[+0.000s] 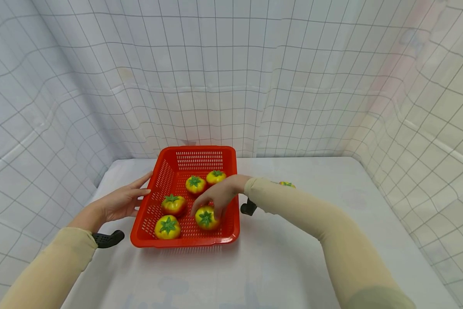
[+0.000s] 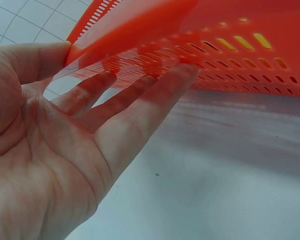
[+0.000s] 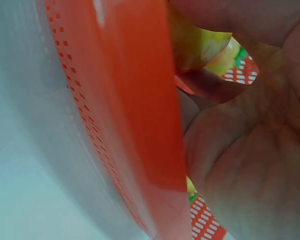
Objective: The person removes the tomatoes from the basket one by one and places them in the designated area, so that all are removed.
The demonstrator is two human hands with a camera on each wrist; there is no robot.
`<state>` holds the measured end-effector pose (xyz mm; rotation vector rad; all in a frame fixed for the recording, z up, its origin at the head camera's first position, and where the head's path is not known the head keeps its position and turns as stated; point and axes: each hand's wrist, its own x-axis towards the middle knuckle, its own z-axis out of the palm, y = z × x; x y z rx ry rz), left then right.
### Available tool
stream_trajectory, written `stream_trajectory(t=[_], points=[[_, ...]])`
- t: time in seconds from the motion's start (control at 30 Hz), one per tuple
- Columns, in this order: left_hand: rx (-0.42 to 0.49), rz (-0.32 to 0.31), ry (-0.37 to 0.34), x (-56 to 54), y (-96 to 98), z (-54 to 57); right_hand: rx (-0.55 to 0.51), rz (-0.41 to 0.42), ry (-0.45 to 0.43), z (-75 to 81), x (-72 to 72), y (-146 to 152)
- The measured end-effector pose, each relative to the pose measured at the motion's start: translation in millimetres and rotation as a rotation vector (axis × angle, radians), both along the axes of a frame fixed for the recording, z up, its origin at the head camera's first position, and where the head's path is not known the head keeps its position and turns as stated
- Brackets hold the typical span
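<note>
A red plastic basket (image 1: 185, 243) with slotted walls holds several yellow-red tomatoes with green star-shaped tops, among them one tomato (image 1: 168, 227) at the near left corner. My left hand (image 1: 121, 201) holds the basket's left side. Its thumb lies at the rim and its straight fingers touch the slotted outer wall (image 2: 230, 65). Reaching over the right rim, my right hand (image 1: 221, 195) has its fingers curled about a tomato (image 1: 205, 218) in the near right part of the basket. In the right wrist view, the basket's rim covers part of that tomato (image 3: 195, 42).
Another tomato (image 1: 287, 184) is on the white table (image 1: 278, 257), mostly hidden behind my right forearm. White curtains (image 1: 216, 77) with a grid pattern hang at the back and both sides. A black strap end (image 1: 248, 207) sticks out at my right wrist.
</note>
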<state>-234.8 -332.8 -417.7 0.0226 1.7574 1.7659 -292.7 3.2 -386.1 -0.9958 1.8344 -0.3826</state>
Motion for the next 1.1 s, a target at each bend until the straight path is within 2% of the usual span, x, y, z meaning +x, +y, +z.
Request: stream_trajectory(t=[0.17, 0.27, 0.47, 0.63, 0.8, 1.1], points=[[0.001, 0.003, -0.001, -0.4, -0.7, -0.9, -0.044, 0.028, 0.056, 6.8, -5.8, 7], [0.000, 0.004, -0.003, -0.6, -1.0, -1.1, -0.070, 0.023, 0.054, 12.1, -8.8, 12], [0.004, 0.001, -0.002, -1.0, -0.9, -1.4, -0.109, -0.031, -0.025, 22.4, -13.1, 22], [0.007, 0.000, -0.005, -1.1, -1.0, -1.5, -0.150, -0.100, -0.131, 29.2, -16.4, 30], [0.009, -0.003, -0.006, -1.1, -1.5, -1.6, -0.181, -0.144, -0.151, 36.7, -21.3, 40], [0.014, -0.002, -0.006, -1.6, -2.1, -2.2, -0.262, -0.140, -0.189, 45.3, -33.1, 59]])
